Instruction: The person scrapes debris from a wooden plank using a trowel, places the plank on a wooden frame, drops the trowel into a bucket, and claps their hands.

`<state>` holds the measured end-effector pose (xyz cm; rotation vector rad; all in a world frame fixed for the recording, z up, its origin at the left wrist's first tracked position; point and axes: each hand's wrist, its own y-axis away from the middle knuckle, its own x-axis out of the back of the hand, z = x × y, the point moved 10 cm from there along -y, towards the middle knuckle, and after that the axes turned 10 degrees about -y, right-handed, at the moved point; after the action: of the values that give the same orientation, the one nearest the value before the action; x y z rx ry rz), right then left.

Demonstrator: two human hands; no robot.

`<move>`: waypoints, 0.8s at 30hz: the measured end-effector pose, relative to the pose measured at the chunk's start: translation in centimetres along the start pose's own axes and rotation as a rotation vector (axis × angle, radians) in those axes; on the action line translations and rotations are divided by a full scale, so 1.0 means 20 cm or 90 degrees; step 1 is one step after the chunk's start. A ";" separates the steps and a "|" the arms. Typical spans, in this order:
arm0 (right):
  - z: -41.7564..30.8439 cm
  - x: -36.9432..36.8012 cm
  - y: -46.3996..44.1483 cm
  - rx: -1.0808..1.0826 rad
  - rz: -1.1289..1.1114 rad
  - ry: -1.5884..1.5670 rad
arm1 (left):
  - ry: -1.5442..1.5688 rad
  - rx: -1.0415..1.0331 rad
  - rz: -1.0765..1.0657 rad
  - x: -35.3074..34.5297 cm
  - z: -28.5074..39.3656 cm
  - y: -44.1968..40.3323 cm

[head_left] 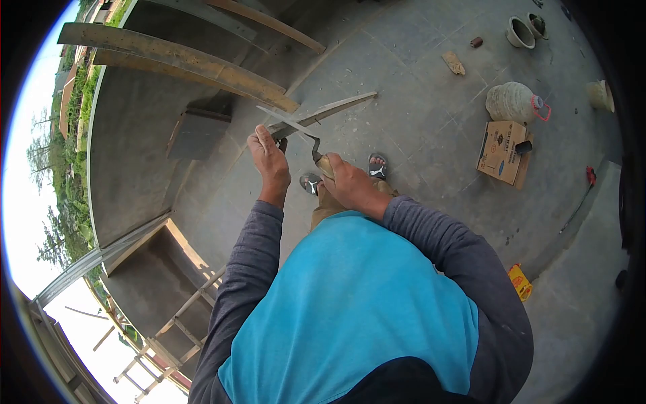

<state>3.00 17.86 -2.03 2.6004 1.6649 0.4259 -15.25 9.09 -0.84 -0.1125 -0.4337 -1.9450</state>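
Observation:
My right hand [350, 183] is closed round the wooden handle of a trowel [315, 143], whose bent metal neck leads to a thin pale blade. The blade points up and left, crossing over a long, grey-smeared strip [336, 106]. My left hand [270, 165] grips the near end of that strip, thumb on top. The strip slants away to the upper right and tapers at its far end; I cannot tell its material. Whether blade and strip touch is unclear. Both hands are in front of my body, above my sandalled feet [378, 166].
Wooden planks [182, 60] jut out at the upper left. On the grey floor to the right are a cardboard box [494, 149], a large plastic bottle [508, 102], buckets [520, 32] and a wood scrap [453, 62]. A wooden ladder [182, 310] is at lower left.

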 end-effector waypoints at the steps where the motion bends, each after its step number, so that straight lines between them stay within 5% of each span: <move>1: 0.08 -0.01 -0.02 -0.097 -0.020 0.020 | 0.000 -0.005 -0.003 0.00 0.00 -0.01; 4: 0.00 0.06 0.00 0.005 0.032 -0.006 | -0.013 -0.008 0.006 0.02 0.02 -0.01; 11: 0.24 0.11 -0.06 -0.127 0.017 0.028 | 0.004 -0.012 -0.021 -0.02 0.05 -0.02; 17: 0.03 0.28 0.00 -0.003 0.177 -0.149 | -0.025 -0.023 -0.078 -0.06 0.07 -0.03; 24: 0.15 0.27 -0.04 -0.120 0.132 -0.173 | -0.032 -0.047 -0.128 -0.14 0.12 -0.03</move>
<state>5.15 23.42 -3.91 2.5626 1.2178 0.2096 -15.02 12.55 0.49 -0.1702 -0.4199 -2.1611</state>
